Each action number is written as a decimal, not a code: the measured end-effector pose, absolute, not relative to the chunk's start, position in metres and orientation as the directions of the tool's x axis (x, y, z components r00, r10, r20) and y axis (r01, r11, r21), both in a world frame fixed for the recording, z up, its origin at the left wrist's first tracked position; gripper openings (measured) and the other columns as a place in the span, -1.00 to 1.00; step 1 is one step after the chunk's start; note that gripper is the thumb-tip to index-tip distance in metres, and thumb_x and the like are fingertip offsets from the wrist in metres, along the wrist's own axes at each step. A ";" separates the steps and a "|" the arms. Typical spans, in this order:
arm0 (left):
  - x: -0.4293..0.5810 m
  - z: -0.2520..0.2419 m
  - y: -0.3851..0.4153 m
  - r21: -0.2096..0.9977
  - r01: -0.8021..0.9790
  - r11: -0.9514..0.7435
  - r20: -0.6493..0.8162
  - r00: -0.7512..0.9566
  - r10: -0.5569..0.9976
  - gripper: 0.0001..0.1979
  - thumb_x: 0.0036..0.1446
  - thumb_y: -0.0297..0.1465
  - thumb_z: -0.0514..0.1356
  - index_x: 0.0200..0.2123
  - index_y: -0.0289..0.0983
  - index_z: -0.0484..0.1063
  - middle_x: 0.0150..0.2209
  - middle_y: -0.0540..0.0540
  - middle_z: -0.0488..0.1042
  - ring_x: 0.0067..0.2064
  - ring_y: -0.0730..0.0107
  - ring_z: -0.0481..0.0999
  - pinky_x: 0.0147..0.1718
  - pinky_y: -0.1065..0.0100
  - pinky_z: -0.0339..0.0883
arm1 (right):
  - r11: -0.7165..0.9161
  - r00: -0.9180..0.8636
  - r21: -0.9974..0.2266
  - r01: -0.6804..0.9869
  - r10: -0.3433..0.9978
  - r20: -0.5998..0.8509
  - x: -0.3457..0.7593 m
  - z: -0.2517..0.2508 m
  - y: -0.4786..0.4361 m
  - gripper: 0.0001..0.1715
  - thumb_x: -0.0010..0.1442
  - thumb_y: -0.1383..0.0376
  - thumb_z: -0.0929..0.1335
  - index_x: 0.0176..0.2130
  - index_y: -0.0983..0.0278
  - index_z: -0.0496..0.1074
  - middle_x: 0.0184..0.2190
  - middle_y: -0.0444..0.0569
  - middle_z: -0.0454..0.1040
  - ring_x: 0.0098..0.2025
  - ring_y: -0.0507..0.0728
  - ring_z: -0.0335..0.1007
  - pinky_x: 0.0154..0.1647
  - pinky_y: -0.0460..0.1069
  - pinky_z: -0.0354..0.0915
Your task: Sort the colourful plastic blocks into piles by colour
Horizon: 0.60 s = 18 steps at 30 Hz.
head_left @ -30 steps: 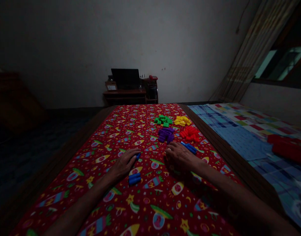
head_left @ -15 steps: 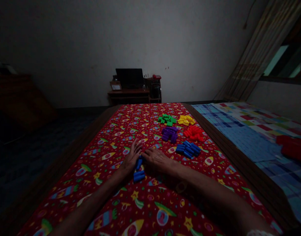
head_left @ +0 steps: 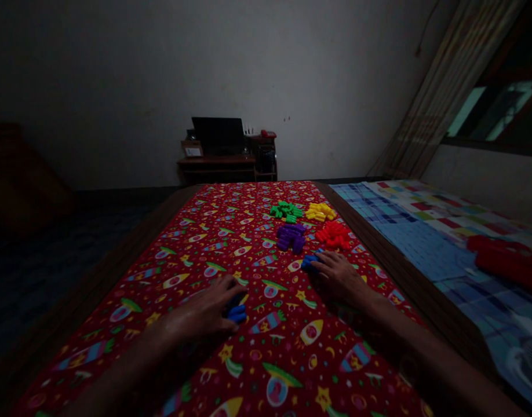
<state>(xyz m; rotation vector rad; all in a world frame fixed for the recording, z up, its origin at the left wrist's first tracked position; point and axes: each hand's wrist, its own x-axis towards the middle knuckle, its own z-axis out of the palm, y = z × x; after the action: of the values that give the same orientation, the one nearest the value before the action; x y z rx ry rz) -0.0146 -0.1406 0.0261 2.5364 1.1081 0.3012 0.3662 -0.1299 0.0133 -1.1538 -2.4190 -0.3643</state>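
Observation:
My left hand (head_left: pixel 211 304) curls around a few short blue plastic cylinders (head_left: pixel 237 314), thumb on the near side and fingers on the far side. Part of these pieces is hidden behind the fingers. Farther right, my right hand (head_left: pixel 339 273) reaches over the blue cylinder pile (head_left: pixel 310 262), its fingers stretched out and touching it. The hand covers most of that pile. Just beyond are piles of purple cylinders (head_left: pixel 291 237) and red cylinders (head_left: pixel 334 235). Behind them sit green cylinders (head_left: pixel 285 211) and yellow cylinders (head_left: pixel 320 211).
A red cloth with rockets and stars (head_left: pixel 266 359) covers the surface under my hands. A bed with checked sheets (head_left: pixel 405 237) adjoins on the right, with a red item (head_left: pixel 509 258) on it. A monitor (head_left: pixel 218 136) stands on a desk (head_left: pixel 218 165) by the far wall.
My hands were close together at the small blue group. My right hand has moved right to the blue pile, while my left has curled around the small group. The view has shifted slightly.

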 end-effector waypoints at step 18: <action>0.073 0.008 -0.147 0.767 0.572 -0.293 -0.042 0.499 0.865 -0.73 -0.03 -0.33 0.23 -0.19 -0.23 0.42 -0.31 -0.02 0.56 -0.28 0.26 0.54 -0.29 0.32 0.41 | 0.831 -0.755 -0.266 0.489 0.556 0.347 0.289 0.023 -0.168 -0.63 0.29 0.42 0.25 0.09 0.29 0.32 -0.15 0.06 0.51 -0.21 0.07 0.44 -0.22 -0.06 0.36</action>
<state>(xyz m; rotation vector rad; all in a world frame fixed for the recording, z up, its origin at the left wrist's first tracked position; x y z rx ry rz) 0.0734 -0.1471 0.0082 1.9951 1.1783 0.4997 0.2894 -0.1680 0.0230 -0.7786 -2.5957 0.2215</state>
